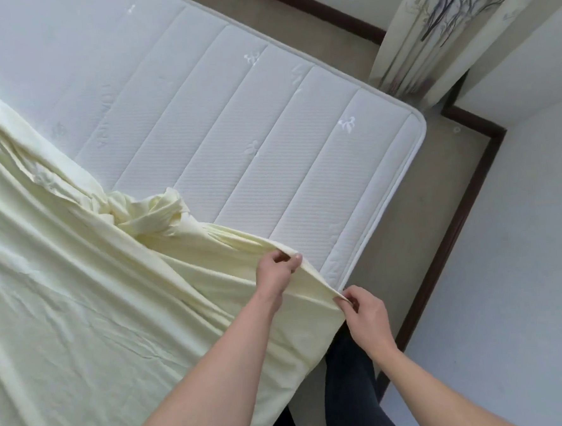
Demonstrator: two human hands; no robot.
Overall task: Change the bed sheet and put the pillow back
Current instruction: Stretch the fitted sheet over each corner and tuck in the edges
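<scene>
A pale yellow bed sheet [81,307] lay spread over the near and left part of a white quilted mattress [235,133]; the far and right part of the mattress stayed bare, its stitched panels and faint leaf motifs showing; near the middle of the bed the sheet was gathered into a twisted bunch [151,217], from which folds ran out toward the lower right edge. The left hand [275,270] pinched the raised hem of the sheet between thumb and curled fingers, just above the mattress surface; the right hand [361,310] pinched the same hem a little further along, close beside the mattress's near edge, so that a short taut strip of cloth ran between the two hands; both forearms were bare and reached in from the bottom of the view. Below the right hand the sheet hung down over the side of the bed; dark trousers [349,389] showed beside it. A beige floor [414,204] ran along the mattress, bordered by a dark brown skirting board [464,221] against a white wall [523,264]; a curtain [442,28] printed with bare trees hung at the upper right, beyond the mattress's far corner.
</scene>
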